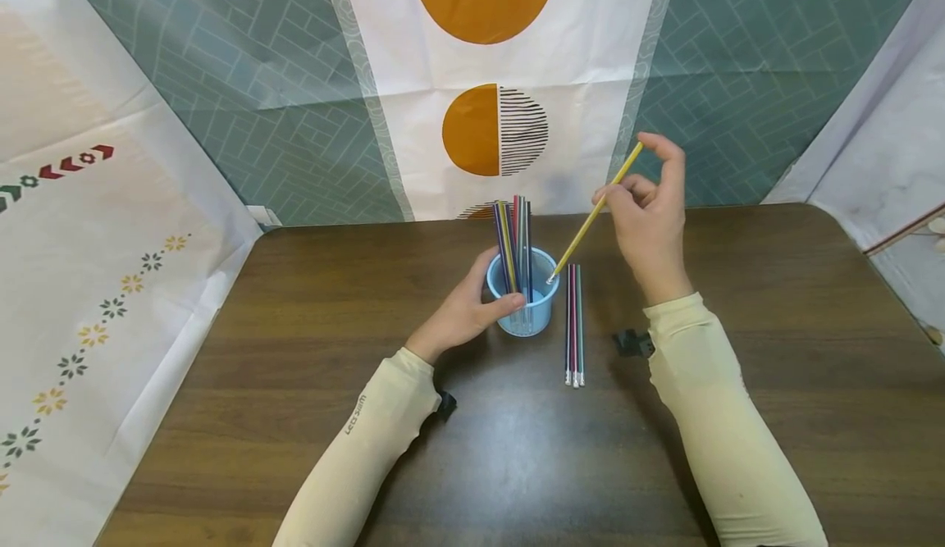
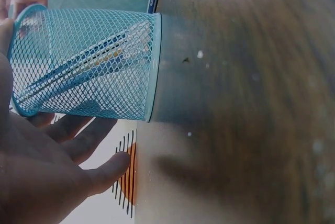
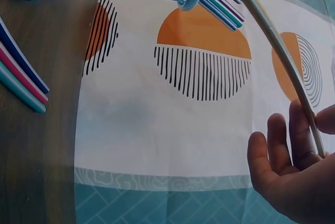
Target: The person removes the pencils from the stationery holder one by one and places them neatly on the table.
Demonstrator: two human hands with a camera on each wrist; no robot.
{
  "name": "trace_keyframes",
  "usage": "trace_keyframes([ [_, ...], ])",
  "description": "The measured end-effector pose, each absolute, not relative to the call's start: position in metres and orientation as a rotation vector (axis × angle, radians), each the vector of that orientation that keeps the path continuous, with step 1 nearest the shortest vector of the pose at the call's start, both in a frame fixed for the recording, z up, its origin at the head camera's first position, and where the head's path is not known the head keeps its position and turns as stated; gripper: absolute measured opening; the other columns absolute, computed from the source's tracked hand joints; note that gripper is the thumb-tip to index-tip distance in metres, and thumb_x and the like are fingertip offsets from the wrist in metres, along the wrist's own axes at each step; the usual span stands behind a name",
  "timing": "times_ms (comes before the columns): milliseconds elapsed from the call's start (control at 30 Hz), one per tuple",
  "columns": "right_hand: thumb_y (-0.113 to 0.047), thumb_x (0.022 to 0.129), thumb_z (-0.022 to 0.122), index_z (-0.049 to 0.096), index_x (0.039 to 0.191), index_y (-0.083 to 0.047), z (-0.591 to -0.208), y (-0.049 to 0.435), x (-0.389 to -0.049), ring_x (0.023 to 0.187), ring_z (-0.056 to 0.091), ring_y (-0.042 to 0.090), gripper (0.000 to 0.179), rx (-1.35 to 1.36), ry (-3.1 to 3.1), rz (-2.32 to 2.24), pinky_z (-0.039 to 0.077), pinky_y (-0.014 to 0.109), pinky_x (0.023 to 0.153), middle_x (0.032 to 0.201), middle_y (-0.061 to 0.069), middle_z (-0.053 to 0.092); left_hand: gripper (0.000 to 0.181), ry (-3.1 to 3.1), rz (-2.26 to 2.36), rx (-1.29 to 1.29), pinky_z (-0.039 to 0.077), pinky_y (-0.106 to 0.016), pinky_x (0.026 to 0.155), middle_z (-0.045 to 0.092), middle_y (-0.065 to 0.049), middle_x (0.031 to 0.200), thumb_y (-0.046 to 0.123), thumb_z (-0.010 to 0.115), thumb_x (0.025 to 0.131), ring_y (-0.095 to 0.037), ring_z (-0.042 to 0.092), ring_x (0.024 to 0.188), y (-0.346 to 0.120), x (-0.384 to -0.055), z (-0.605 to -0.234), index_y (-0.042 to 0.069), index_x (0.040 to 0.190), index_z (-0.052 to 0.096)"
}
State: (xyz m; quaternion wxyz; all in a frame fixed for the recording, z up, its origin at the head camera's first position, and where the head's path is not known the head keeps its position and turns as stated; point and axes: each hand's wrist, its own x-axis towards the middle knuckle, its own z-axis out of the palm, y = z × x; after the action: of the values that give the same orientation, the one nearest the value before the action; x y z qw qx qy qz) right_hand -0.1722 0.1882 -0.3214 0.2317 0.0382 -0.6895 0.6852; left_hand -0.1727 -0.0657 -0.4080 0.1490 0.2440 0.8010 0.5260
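Observation:
A light-blue mesh pencil cup [image 1: 527, 321] stands upright on the table, several pencils [image 1: 514, 235] leaning inside it. My left hand [image 1: 468, 305] holds the cup around its left side, the thumb on the near rim. In the left wrist view the mesh cup [image 2: 89, 62] shows pencils through its wall. Between thumb and fingers, my right hand [image 1: 653, 211] pinches a yellow pencil [image 1: 596, 209] tilted down to the left, its lower end at the cup's right rim. The same pencil [image 3: 277, 51] crosses the right wrist view above the right hand [image 3: 293, 166].
Just right of the cup, 3 pencils [image 1: 574, 325] lie side by side on the brown wooden table [image 1: 310, 325]. A patterned cloth [image 1: 280, 79] hangs behind the table's back edge. White cloth [image 1: 148, 309] hangs at the left.

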Motion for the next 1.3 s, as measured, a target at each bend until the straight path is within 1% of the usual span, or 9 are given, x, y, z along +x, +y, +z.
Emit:
trace_keyframes([
  [100, -0.004, 0.095, 0.055, 0.041, 0.143, -0.026, -0.321, 0.189, -0.173, 0.078, 0.061, 0.026, 0.054, 0.098, -1.866, 1.92, 0.04, 0.034, 0.082, 0.078, 0.009, 0.064, 0.087, 2.3, 1.515, 0.706, 0.041, -0.054, 0.106, 0.039, -0.007, 0.149, 0.05, 0.071, 0.091, -0.027, 0.045, 0.129, -0.065, -0.173, -0.409, 0.024, 0.157, 0.02],
  [300, -0.003, 0.095, 0.055, 0.042, 0.141, -0.024, -0.32, 0.193, -0.174, 0.079, 0.064, 0.024, 0.052, 0.098, -1.839, 1.946, 0.045, 0.036, 0.09, 0.077, 0.01, 0.063, 0.086, 2.316, 1.501, 0.677, 0.042, -0.056, 0.105, 0.039, -0.008, 0.149, 0.048, 0.071, 0.092, -0.028, 0.044, 0.129, -0.065, -0.173, -0.409, 0.024, 0.157, 0.02],
  [500, 0.001, 0.094, 0.053, 0.044, 0.14, -0.022, -0.32, 0.196, -0.175, 0.075, 0.063, 0.022, 0.052, 0.113, -1.825, 1.955, 0.046, 0.035, 0.087, 0.073, 0.009, 0.063, 0.086, 2.316, 1.501, 0.67, 0.043, -0.055, 0.103, 0.038, -0.007, 0.149, 0.047, 0.071, 0.092, -0.028, 0.044, 0.129, -0.065, -0.173, -0.408, 0.025, 0.157, 0.02],
  [833, -0.001, 0.095, 0.052, 0.044, 0.142, -0.023, -0.319, 0.203, -0.175, 0.074, 0.064, 0.021, 0.053, 0.09, -1.905, 1.89, 0.04, 0.033, 0.076, 0.074, 0.009, 0.063, 0.085, 2.317, 1.498, 0.668, 0.043, -0.057, 0.104, 0.037, -0.009, 0.15, 0.043, 0.071, 0.093, -0.03, 0.043, 0.13, -0.065, -0.172, -0.406, 0.025, 0.158, 0.019],
  [1033, -0.003, 0.094, 0.055, 0.043, 0.142, -0.02, -0.319, 0.206, -0.175, 0.072, 0.063, 0.022, 0.053, 0.102, -1.928, 1.921, 0.039, 0.033, 0.08, 0.075, 0.007, 0.065, 0.083, 2.328, 1.497, 0.657, 0.038, -0.056, 0.107, 0.042, -0.007, 0.148, 0.046, 0.071, 0.093, -0.028, 0.046, 0.128, -0.065, -0.171, -0.407, 0.027, 0.157, 0.022],
  [1067, -0.002, 0.094, 0.055, 0.043, 0.142, -0.02, -0.319, 0.207, -0.175, 0.07, 0.061, 0.022, 0.053, 0.107, -1.936, 1.929, 0.039, 0.032, 0.079, 0.074, 0.007, 0.065, 0.083, 2.328, 1.5, 0.657, 0.038, -0.056, 0.107, 0.042, -0.006, 0.147, 0.047, 0.071, 0.093, -0.028, 0.046, 0.128, -0.065, -0.171, -0.408, 0.027, 0.157, 0.022],
  [1167, -0.002, 0.093, 0.056, 0.043, 0.141, -0.019, -0.32, 0.209, -0.175, 0.062, 0.055, 0.02, 0.053, 0.102, -1.97, 1.952, 0.035, 0.029, 0.067, 0.075, 0.007, 0.067, 0.083, 2.322, 1.508, 0.654, 0.039, -0.056, 0.106, 0.042, -0.006, 0.147, 0.047, 0.071, 0.092, -0.027, 0.046, 0.127, -0.065, -0.172, -0.408, 0.028, 0.156, 0.023],
  [1233, -0.002, 0.093, 0.056, 0.043, 0.141, -0.019, -0.32, 0.211, -0.176, 0.055, 0.047, 0.019, 0.053, 0.096, -2.006, 1.946, 0.029, 0.029, 0.057, 0.076, 0.007, 0.067, 0.082, 2.318, 1.515, 0.655, 0.04, -0.056, 0.106, 0.042, -0.006, 0.147, 0.047, 0.071, 0.092, -0.028, 0.046, 0.127, -0.065, -0.172, -0.408, 0.027, 0.156, 0.023],
  [1300, -0.002, 0.093, 0.056, 0.043, 0.14, -0.019, -0.32, 0.212, -0.177, 0.052, 0.044, 0.019, 0.052, 0.096, -2.04, 1.935, 0.025, 0.031, 0.052, 0.076, 0.007, 0.068, 0.082, 2.315, 1.519, 0.655, 0.04, -0.056, 0.105, 0.042, -0.006, 0.147, 0.046, 0.071, 0.093, -0.028, 0.046, 0.127, -0.065, -0.172, -0.408, 0.027, 0.156, 0.023],
])
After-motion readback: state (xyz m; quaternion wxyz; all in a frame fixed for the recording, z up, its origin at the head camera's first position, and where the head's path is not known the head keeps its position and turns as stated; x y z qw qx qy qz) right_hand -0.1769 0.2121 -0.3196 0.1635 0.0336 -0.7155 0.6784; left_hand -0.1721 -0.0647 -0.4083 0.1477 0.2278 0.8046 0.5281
